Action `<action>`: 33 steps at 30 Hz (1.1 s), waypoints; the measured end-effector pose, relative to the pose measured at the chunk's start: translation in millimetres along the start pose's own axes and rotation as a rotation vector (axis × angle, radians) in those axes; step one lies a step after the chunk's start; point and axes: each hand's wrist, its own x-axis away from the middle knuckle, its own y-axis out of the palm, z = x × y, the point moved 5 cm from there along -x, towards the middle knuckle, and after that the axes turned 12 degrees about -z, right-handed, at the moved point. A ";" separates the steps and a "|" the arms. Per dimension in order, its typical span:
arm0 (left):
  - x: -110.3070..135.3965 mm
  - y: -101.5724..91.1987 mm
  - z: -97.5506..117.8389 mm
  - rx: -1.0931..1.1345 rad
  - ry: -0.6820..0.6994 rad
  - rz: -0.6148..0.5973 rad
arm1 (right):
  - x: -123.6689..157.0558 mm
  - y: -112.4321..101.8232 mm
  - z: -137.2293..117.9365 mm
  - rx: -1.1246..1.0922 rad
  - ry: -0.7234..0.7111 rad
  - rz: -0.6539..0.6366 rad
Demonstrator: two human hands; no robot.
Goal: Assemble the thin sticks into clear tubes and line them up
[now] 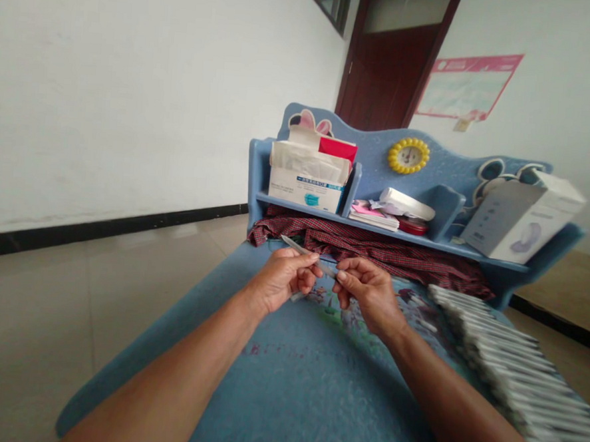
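Above the far half of the blue desk (275, 380), a thin, pale, pointed strip (326, 269) stretches between both hands; its exact kind is unclear. My left hand (284, 274) pinches it near the middle, with thumb on top and the tapered tip sticking out to the left. At its right end, my right hand (370, 294) grips it between thumb and fingertips. A small pale piece (297, 296) shows just under my left hand, partly hidden by the fingers. On the right side of the desk lies a long row of similar slim, whitish-grey sticks (520, 368), stacked closely together.
A blue shelf rises at the desk's back, bearing a face-mask box (304, 188), papers (373, 214), a red round tin (413, 226) and a white box (520, 215). Dark red checked cloth (373, 252) is bunched beneath it. A yellow clock (409, 156) decorates the backboard.
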 end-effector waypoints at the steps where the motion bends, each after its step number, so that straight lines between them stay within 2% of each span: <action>1: -0.1 -0.4 -0.1 0.005 0.005 0.016 | -0.1 0.0 0.2 0.007 0.002 0.006; 5: -0.4 -1.6 -1.1 0.040 0.006 0.084 | -0.6 -0.3 3.8 0.064 0.027 0.002; 10: -0.3 -1.9 -0.5 0.052 0.016 0.098 | -1.2 -2.6 14.7 0.139 0.072 0.000; 18: 1.0 -0.5 -1.2 0.016 0.011 0.088 | 4.3 -7.2 14.1 0.492 0.039 0.066; 20: 0.9 -0.3 -1.3 0.013 0.007 0.073 | 5.0 -5.2 15.8 0.448 0.100 0.031; 24: 0.7 0.5 -1.0 -0.004 0.001 0.033 | 5.9 2.4 25.5 0.094 0.273 -0.090; 27: 0.7 0.4 -0.7 -0.014 0.011 0.040 | 5.5 4.2 30.2 -0.041 0.316 -0.138; 29: 0.5 -0.6 -0.7 -0.016 0.019 0.064 | 4.2 1.0 31.1 0.033 0.292 -0.129; 33: -0.8 -4.0 -2.1 -0.019 0.013 0.107 | 2.7 -6.8 26.3 0.309 0.143 -0.050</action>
